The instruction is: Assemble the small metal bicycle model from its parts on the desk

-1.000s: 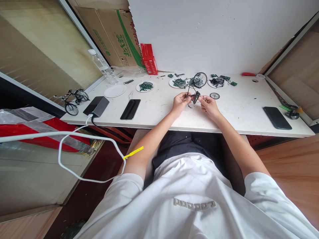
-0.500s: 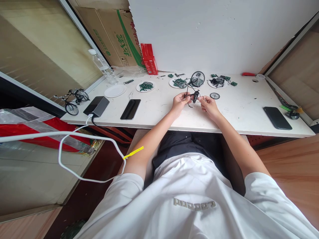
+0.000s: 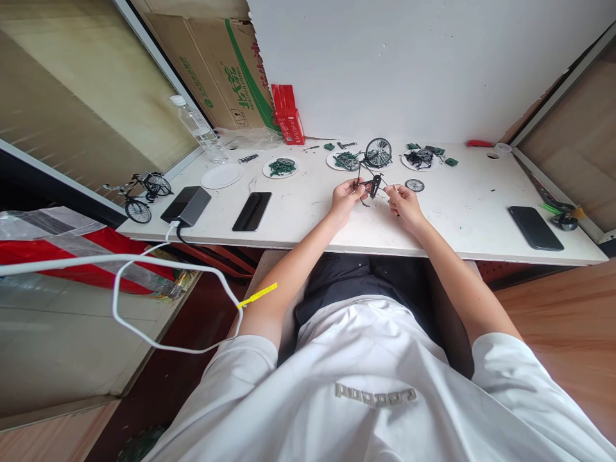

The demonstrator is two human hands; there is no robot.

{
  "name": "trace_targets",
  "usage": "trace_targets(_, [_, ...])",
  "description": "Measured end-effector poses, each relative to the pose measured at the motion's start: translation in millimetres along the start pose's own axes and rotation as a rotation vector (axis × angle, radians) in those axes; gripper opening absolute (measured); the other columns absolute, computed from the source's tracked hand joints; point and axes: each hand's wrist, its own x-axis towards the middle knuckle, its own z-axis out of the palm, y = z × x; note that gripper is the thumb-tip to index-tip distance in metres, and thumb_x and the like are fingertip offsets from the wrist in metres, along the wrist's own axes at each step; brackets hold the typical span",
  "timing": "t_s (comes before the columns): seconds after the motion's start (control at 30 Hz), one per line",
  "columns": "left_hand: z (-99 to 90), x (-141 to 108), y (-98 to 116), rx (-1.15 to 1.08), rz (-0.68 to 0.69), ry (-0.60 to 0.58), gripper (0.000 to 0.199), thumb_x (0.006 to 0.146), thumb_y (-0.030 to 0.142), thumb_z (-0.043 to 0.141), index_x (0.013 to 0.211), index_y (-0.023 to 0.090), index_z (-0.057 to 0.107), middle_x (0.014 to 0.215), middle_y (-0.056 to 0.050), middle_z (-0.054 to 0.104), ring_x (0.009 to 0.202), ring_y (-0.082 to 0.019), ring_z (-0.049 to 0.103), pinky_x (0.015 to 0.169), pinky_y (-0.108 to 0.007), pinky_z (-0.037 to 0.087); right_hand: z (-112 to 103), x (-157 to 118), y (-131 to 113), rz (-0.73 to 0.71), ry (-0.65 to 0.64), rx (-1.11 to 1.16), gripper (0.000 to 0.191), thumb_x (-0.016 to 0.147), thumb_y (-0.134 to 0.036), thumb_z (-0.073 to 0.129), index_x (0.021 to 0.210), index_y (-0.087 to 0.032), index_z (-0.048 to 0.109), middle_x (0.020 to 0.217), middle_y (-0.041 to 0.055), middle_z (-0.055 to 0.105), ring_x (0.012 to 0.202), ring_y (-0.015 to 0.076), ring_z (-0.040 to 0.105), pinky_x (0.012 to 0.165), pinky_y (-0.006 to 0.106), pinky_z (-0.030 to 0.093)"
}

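Observation:
My left hand (image 3: 344, 199) is closed on a small black model bicycle (image 3: 373, 185), held tilted over the front of the table. One spoked wheel (image 3: 378, 153) is on it, at the far end. Beside the model's right side, my right hand (image 3: 403, 203) pinches a thin light-coloured rod (image 3: 395, 188); its kind is too small to tell. A loose spoked wheel (image 3: 414, 185) lies on the table just beyond my right hand. Behind the model is a white plate (image 3: 331, 159) with dark green parts and another wheel.
More plates hold green parts (image 3: 282, 167) and black parts (image 3: 419, 158). A finished-looking model bicycle (image 3: 138, 192), a dark box (image 3: 186, 205) with cables and a phone (image 3: 252, 212) are on the left. Another phone (image 3: 536, 228) lies right. A bottle (image 3: 199, 128) stands at the back left.
The model bicycle in my left hand has shifted slightly left, its wheel end with it. My right hand stays beside it, still pinching the thin rod.

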Motion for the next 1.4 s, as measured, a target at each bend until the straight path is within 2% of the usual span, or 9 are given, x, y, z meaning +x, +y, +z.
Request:
trace_targets(0.23, [-1.5, 2, -1, -0.066, -0.057, 0.014, 0.026, 0.082, 0.018, 0.096, 0.102, 0.018, 0.078, 0.11, -0.009, 0.083, 0.116, -0.023, 0.08, 0.105, -0.036, 0.063, 0, -1, -1, -0.014, -0.003, -0.027, 0.066, 0.074, -0.08, 0.093, 0.088, -0.027, 0.056, 0.067, -0.0092, 0.028, 0.057, 0.0101, 0.026, 0.049, 0.027, 0.027])
trace_targets(0.43, [-4.4, 3, 0, -0.093, -0.09, -0.047, 0.026, 0.084, 0.017, 0.094, 0.103, 0.017, 0.077, 0.111, -0.009, 0.083, 0.113, -0.023, 0.081, 0.11, -0.04, 0.062, -1, 0, 2, -0.006, -0.009, 0.012, 0.072, 0.065, -0.083, 0.096, 0.088, -0.025, 0.06, 0.066, -0.0099, 0.029, 0.058, 0.009, 0.025, 0.05, 0.026, 0.024])
trace_targets(0.67, [-1.3, -1, 5, -0.095, -0.133, -0.082, 0.021, 0.085, 0.015, 0.092, 0.098, 0.018, 0.076, 0.109, -0.009, 0.084, 0.114, -0.023, 0.081, 0.109, -0.039, 0.062, -3, 3, 8, 0.062, 0.005, -0.054, 0.067, 0.068, -0.081, 0.096, 0.085, -0.024, 0.063, 0.062, -0.0077, 0.036, 0.057, 0.0104, 0.029, 0.048, 0.026, 0.03])
trace_targets(0.87, [-2.0, -2, 4, -0.072, -0.126, -0.119, 0.028, 0.081, 0.019, 0.097, 0.094, 0.019, 0.072, 0.107, -0.008, 0.084, 0.11, -0.022, 0.081, 0.105, -0.036, 0.062, -4, 5, 9, 0.025, 0.036, -0.044, 0.067, 0.069, -0.081, 0.095, 0.086, -0.025, 0.063, 0.062, -0.0078, 0.036, 0.056, 0.0099, 0.028, 0.047, 0.026, 0.027])
trace_targets(1.1, [-7.0, 3, -1, -0.008, -0.091, -0.113, 0.037, 0.074, 0.026, 0.102, 0.095, 0.019, 0.073, 0.11, -0.006, 0.085, 0.107, -0.019, 0.081, 0.093, -0.028, 0.059, -3, 6, 11, -0.032, 0.064, -0.031, 0.067, 0.069, -0.082, 0.093, 0.084, -0.025, 0.061, 0.063, -0.0078, 0.036, 0.055, 0.0094, 0.029, 0.047, 0.025, 0.027])
trace_targets(1.23, [-6.7, 3, -1, -0.028, -0.098, -0.146, 0.034, 0.077, 0.026, 0.101, 0.095, 0.019, 0.074, 0.112, -0.007, 0.085, 0.1, -0.018, 0.08, 0.096, -0.03, 0.059, -3, 6, 11, -0.056, 0.054, -0.048, 0.064, 0.072, -0.079, 0.094, 0.083, -0.024, 0.062, 0.064, -0.0072, 0.038, 0.054, 0.0089, 0.032, 0.048, 0.025, 0.028])
trace_targets(1.4, [-3.4, 1, 2, -0.042, -0.097, -0.149, 0.033, 0.08, 0.025, 0.1, 0.092, 0.018, 0.07, 0.106, -0.007, 0.084, 0.103, -0.019, 0.08, 0.103, -0.033, 0.058, -2, 4, 9, -0.061, 0.026, -0.068, 0.06, 0.075, -0.076, 0.092, 0.084, -0.024, 0.063, 0.065, -0.0071, 0.039, 0.054, 0.009, 0.032, 0.048, 0.026, 0.029])
